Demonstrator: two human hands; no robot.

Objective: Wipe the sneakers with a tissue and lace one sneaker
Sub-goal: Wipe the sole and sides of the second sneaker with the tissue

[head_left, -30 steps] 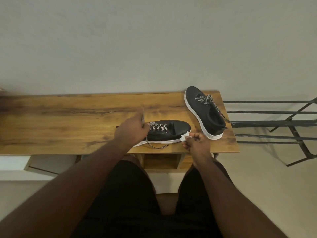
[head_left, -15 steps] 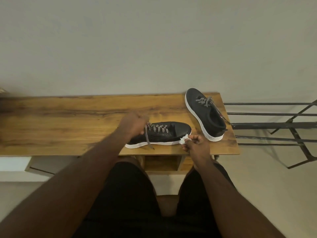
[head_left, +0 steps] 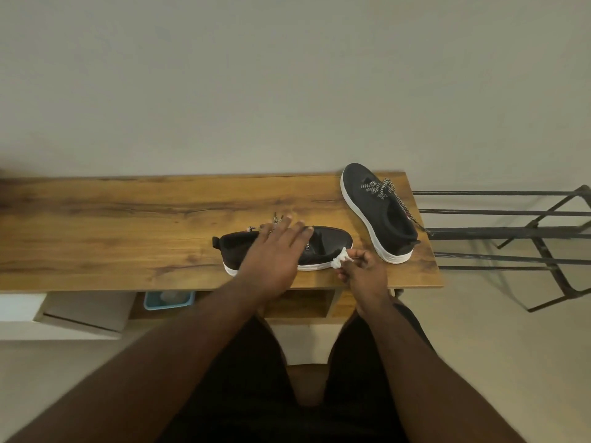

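The right hand (head_left: 364, 276) keeps a pinching grip on a wadded white tissue (head_left: 342, 258) at the toe of the near sneaker (head_left: 329, 247), while the left hand (head_left: 275, 254) lies flat and open-fingered across its upper, steadying it. This looks like the wiping step; next the tissue should sweep along the white sole edge. Loose lace ends (head_left: 274, 219) trail past the left fingertips onto the wooden surface (head_left: 128, 225). The second sneaker (head_left: 377, 215) sits laced, well apart at the right end. A metal rack (head_left: 511, 233) stands beyond; nothing blocks the wipe.
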